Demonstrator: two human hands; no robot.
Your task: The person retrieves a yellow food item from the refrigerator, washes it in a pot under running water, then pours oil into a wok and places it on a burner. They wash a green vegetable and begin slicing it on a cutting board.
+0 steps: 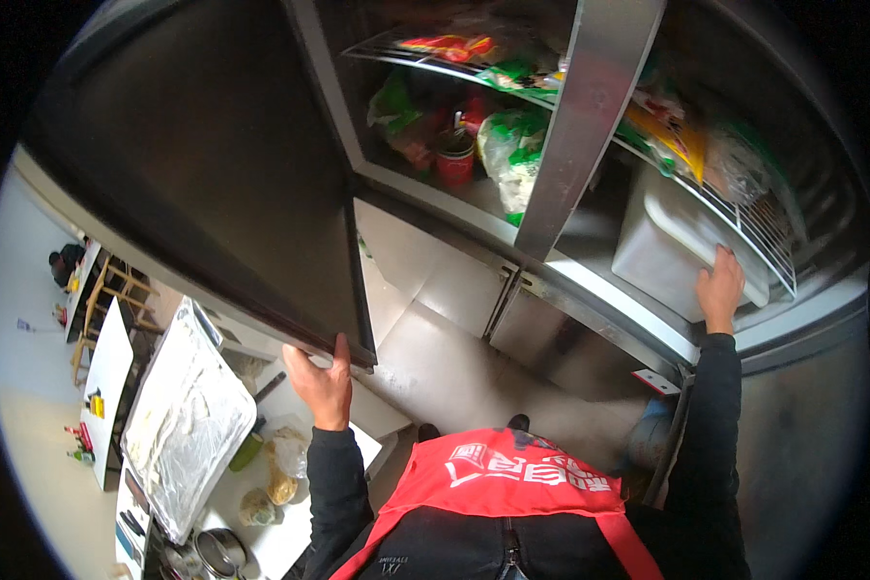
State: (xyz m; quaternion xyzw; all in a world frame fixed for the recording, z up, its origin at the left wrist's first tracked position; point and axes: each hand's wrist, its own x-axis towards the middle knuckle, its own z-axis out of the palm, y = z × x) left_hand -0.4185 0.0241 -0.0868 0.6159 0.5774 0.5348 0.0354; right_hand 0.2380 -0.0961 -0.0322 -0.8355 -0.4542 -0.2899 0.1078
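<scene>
My left hand (321,389) grips the lower corner of the dark refrigerator door (203,145), which stands swung out to the left. Its thumb lies on the inner side of the edge, with the fingers around the outside. Inside the right compartment, my right hand (720,290) holds the near rim of a white plastic bin (648,242); its fingertips are partly hidden. The bin sits under a wire shelf (744,224) carrying a yellow bag (681,143) and clear plastic bags. In the left compartment a red tub (454,159) stands beside a green-and-white bag (510,155).
A steel post (594,106) divides the two compartments. To the left, a white worktop (285,522) bears a plastic-covered tray (188,425), bagged food (282,474) and a round metal pan (220,553). Farther off are long tables, wooden chairs (121,290) and a seated person (65,263).
</scene>
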